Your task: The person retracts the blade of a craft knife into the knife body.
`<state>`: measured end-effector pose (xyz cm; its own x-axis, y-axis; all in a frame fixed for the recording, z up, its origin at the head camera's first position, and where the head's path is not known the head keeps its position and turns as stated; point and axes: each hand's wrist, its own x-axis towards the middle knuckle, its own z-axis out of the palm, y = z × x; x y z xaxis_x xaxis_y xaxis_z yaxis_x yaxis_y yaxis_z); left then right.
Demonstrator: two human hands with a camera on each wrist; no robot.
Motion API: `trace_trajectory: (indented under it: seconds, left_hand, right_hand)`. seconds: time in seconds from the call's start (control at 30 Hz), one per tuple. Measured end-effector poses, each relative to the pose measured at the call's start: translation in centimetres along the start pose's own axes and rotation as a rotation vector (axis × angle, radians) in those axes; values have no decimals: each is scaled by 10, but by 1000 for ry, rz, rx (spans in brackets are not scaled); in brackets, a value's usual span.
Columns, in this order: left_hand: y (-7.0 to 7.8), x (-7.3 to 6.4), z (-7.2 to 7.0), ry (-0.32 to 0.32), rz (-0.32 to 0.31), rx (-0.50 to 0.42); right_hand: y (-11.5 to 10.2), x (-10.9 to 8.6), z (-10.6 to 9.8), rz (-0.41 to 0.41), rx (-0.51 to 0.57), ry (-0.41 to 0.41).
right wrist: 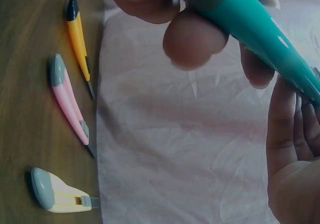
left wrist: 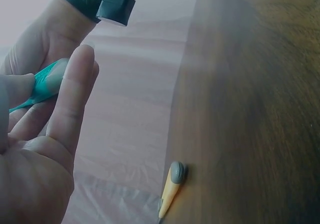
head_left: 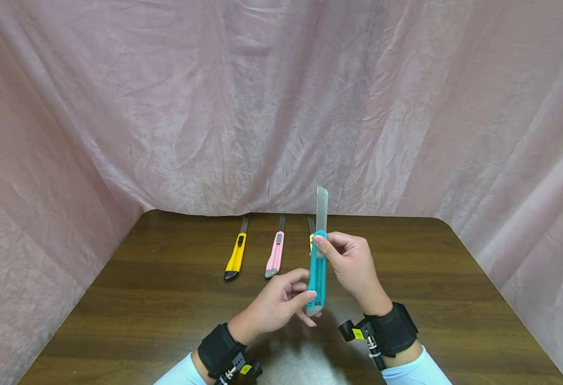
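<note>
A yellow-and-black plastic cutter (head_left: 236,255) and a pink-and-grey plastic cutter (head_left: 275,254) are laid on the brown wooden tabletop (head_left: 142,321); above, by the left hand (head_left: 278,306), a teal plastic cutter (head_left: 317,275) (metal blade (head_left: 322,208) exposed) is pinched low, and higher by the right hand (head_left: 357,264).

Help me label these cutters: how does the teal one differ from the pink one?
Pose: the left hand and right hand hold the teal cutter off the table; the pink cutter lies on it. Colour: the teal cutter is blue-green, the pink cutter pale pink. Both have blades extended.
</note>
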<state>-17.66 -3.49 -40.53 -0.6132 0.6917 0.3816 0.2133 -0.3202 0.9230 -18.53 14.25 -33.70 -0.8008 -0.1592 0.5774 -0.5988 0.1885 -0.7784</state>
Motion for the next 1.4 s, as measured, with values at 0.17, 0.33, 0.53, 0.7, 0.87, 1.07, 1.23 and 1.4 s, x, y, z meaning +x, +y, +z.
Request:
trace_trajectory:
  seconds: [0.17, 0.33, 0.53, 0.7, 0.87, 1.07, 1.23, 1.4]
  left_hand:
    - [0, 0, -1, 5, -13, 2]
    - [2, 0, -2, 14, -37, 5]
    - [1, 0, -1, 17, -19, 11]
    - [-2, 0, -1, 25, -2, 19]
    - [-2, -1, -1, 31, -18, 18]
    - [-2, -2, -1, 41, -18, 29]
    - [-2, -2, -1, 52, -12, 46]
    - [-1, -2, -1, 67, -13, 63]
  right_hand:
    - [1, 0, 0, -1, 1, -2]
    - [3, 0, 0, -16, 6, -5]
    - [6, -1, 0, -3, 16, 7]
    - [4, -1, 0, 40, -48, 21]
    - [3, -1, 0, 26, -81, 9]
    - [3, -1, 0, -10, -63, -11]
    - [4, -2, 1, -25, -46, -14]
    - [4, -2, 2, -10, -37, 11]
